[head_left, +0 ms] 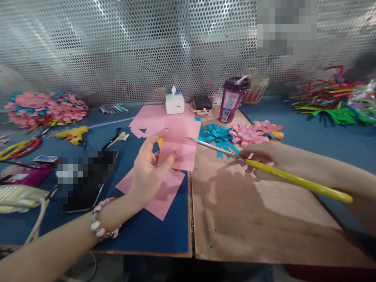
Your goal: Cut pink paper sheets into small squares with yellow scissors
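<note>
A pink sheet of paper [183,145] stands upright in my left hand [149,172], pinched between the thumb and the fingers behind it. My right hand [260,156] is closed around a pair of scissors [293,178], seen edge-on, with a long yellow handle and a thin metal blade. The blade's tip lies in front of the paper's right part; whether it touches the paper I cannot tell. Below my left hand another pink sheet [164,196] lies on the blue tabletop. A small yellow patch shows behind the held paper.
More pink paper [147,117] lies behind, with a tissue pack [175,103] on it. Blue [217,134] and pink paper flowers [249,134] and a purple cup [233,100] stand right of centre. A phone [91,180], glue gun [73,135] and other scissors [22,149] lie left.
</note>
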`<action>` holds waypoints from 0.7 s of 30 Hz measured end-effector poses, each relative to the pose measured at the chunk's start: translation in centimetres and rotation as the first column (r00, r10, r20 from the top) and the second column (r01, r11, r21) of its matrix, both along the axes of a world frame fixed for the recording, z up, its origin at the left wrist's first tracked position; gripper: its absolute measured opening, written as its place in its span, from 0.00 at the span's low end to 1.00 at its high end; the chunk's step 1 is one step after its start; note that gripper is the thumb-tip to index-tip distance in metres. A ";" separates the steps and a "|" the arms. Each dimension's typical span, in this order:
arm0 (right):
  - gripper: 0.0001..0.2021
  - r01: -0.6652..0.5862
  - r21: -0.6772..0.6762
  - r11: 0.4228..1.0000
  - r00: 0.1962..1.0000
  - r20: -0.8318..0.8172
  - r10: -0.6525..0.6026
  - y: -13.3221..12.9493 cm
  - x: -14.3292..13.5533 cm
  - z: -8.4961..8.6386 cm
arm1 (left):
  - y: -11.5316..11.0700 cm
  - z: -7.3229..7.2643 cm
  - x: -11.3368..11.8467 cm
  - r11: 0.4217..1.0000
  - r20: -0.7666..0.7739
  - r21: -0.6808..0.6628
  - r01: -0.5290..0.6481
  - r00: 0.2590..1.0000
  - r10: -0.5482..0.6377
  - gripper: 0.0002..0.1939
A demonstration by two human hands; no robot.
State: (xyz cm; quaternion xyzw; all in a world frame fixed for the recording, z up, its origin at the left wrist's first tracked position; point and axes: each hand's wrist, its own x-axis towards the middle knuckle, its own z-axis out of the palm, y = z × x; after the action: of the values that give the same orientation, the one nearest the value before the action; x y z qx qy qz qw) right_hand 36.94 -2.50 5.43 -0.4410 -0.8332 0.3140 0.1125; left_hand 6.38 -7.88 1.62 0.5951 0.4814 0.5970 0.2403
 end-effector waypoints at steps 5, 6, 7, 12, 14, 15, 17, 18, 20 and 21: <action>0.19 0.006 -0.075 0.997 0.997 0.073 0.000 -1.1 -0.6 0.5 | -0.6 0.0 0.5 0.998 -0.030 -0.016 0.056 0.998 -0.057 0.26; 0.19 0.013 -0.070 0.997 0.997 0.079 -0.007 -1.2 -0.7 0.7 | -0.7 0.0 0.6 0.998 -0.034 -0.016 0.064 0.997 -0.064 0.26; 0.19 0.020 -0.062 0.998 0.996 0.089 -0.014 -1.3 -0.8 0.8 | -0.8 0.0 0.6 0.997 -0.035 -0.016 0.071 0.997 -0.071 0.25; 0.19 -0.010 -0.049 0.999 0.993 0.119 0.015 -1.5 -0.8 0.8 | -0.9 0.0 0.9 0.994 -0.017 -0.022 0.108 0.994 -0.108 0.24; 0.19 -0.026 -0.044 0.999 0.993 0.110 0.031 -1.6 -0.9 0.8 | -0.9 -0.1 0.9 0.992 -0.010 -0.029 0.123 0.992 -0.123 0.24; 0.19 -0.026 -0.041 0.999 0.994 0.109 0.030 -1.6 -1.0 0.8 | -0.9 -0.2 1.0 0.991 -0.007 -0.032 0.128 0.992 -0.129 0.24; 0.19 -0.009 -0.033 0.999 0.992 0.125 0.013 -1.7 -1.2 1.0 | -0.9 -0.2 1.0 0.990 -0.001 -0.036 0.135 0.991 -0.135 0.24; 0.19 0.007 -0.027 1.000 0.991 0.133 -0.003 -1.8 -1.4 1.1 | -0.9 -0.2 1.0 0.990 -0.001 -0.037 0.136 0.991 -0.136 0.24; 0.19 0.038 -0.019 0.999 0.989 0.144 -0.035 -1.9 -1.7 1.3 | -1.0 -0.2 1.1 0.989 -0.005 -0.044 0.141 0.990 -0.141 0.24; 0.20 0.047 -0.019 0.999 0.988 0.145 -0.044 -1.9 -1.9 1.4 | -1.0 -0.2 1.1 0.988 -0.010 -0.050 0.144 0.990 -0.144 0.25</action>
State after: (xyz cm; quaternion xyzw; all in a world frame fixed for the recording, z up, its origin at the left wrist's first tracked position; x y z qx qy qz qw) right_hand 35.06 -4.40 6.79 -0.4827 -0.8254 0.2877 0.0540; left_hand 7.47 -8.88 1.46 0.6261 0.4532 0.5622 0.2940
